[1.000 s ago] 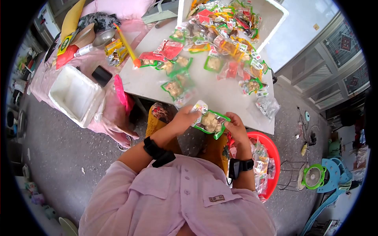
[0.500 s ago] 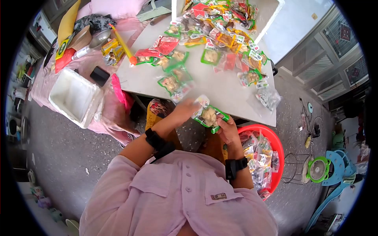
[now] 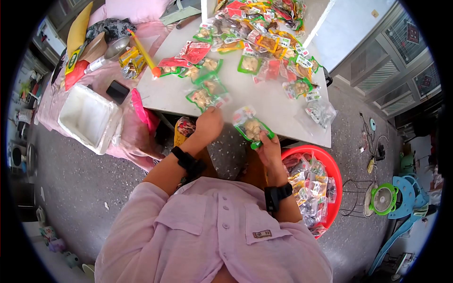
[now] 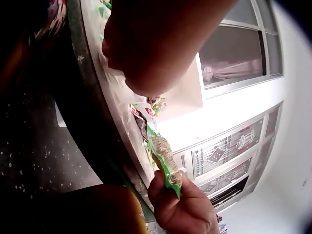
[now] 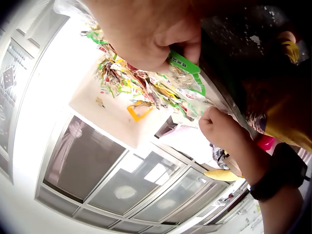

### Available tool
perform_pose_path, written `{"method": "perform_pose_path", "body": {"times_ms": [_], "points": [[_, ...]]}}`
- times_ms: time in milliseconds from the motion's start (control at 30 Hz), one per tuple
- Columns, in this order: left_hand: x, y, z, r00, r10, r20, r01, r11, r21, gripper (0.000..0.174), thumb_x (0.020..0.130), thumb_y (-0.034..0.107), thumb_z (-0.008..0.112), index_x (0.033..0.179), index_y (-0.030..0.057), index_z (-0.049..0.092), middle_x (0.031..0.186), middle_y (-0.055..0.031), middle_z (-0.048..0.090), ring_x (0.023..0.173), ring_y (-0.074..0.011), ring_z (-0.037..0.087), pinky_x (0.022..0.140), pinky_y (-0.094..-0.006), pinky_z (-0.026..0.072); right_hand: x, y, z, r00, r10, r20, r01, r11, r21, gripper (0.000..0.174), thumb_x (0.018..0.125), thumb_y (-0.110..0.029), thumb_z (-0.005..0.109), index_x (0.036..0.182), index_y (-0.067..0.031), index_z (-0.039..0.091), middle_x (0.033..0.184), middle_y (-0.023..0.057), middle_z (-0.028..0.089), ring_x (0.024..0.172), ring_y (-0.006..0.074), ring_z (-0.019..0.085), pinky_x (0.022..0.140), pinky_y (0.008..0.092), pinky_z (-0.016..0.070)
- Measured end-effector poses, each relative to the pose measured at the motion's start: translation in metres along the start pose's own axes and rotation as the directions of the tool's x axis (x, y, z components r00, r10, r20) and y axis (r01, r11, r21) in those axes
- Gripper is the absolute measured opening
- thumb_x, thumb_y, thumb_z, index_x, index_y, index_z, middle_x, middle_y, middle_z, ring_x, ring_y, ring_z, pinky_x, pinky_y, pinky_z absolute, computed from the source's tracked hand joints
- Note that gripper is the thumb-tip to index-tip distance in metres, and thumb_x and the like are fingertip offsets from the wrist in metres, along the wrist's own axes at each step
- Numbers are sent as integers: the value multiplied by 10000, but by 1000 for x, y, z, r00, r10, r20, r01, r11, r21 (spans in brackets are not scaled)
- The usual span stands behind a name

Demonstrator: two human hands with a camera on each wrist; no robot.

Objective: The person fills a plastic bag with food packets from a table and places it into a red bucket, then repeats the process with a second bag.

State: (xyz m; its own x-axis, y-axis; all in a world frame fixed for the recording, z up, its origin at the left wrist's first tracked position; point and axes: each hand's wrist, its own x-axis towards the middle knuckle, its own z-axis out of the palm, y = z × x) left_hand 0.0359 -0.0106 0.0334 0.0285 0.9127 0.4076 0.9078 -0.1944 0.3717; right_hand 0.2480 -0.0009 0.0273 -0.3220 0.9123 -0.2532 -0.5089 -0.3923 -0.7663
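My right hand (image 3: pixel 270 150) pinches the lower edge of a green-edged clear food packet (image 3: pixel 251 128) with pale lumps inside, held near the table's front edge. The left wrist view shows this packet (image 4: pixel 163 155) edge-on between thumb and fingers. My left hand (image 3: pixel 209 126) is apart from it, at the table edge, its fingers bent. Its fingertips overlap the near end of a similar green-edged packet (image 3: pixel 202 97) lying on the table. The back of the hand hides the fingertips, so I cannot tell whether they grip that packet.
A white foam box (image 3: pixel 317 22) lies at the back of the table (image 3: pixel 155 96), packets spilling from it. Several green-edged and red packets lie in front. A red tub (image 3: pixel 336 188) of packets stands below right; a second foam box (image 3: pixel 84 120) sits on pink cloth at left.
My left hand has let go of the held packet and moved left to the packets at the table edge. My right hand keeps its packet, shifted slightly left and tilted.
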Motion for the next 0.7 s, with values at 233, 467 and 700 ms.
{"method": "perform_pose_path", "body": {"times_ms": [233, 467, 700], "points": [[8, 29, -15, 991, 15, -134, -39, 984, -175, 61, 701, 64, 484, 753, 32, 481, 723, -151, 489, 698, -342, 490, 577, -411, 413, 13, -2, 6, 998, 53, -24, -53, 999, 12, 135, 815, -85, 463, 941, -54, 499, 841, 36, 539, 676, 134, 529, 508, 253, 438], [1, 44, -18, 992, 52, -112, -60, 995, -73, 77, 676, 69, 506, 747, 48, 483, 695, -130, 475, 605, -321, 497, 510, -398, 415, 28, -16, 9, 988, 115, 100, -112, 993, -37, 138, 812, -87, 466, 942, -53, 498, 810, 33, 548, 635, 130, 517, 486, 241, 410], [-5, 45, -13, 988, 121, -100, -122, 993, -7, 73, 640, 74, 525, 672, 58, 461, 686, -107, 471, 587, -295, 503, 484, -382, 409, 44, -14, 13, 964, 186, 188, -187, 982, -13, 163, 804, -98, 479, 964, -66, 497, 861, 41, 556, 741, 154, 549, 574, 279, 460]]}}
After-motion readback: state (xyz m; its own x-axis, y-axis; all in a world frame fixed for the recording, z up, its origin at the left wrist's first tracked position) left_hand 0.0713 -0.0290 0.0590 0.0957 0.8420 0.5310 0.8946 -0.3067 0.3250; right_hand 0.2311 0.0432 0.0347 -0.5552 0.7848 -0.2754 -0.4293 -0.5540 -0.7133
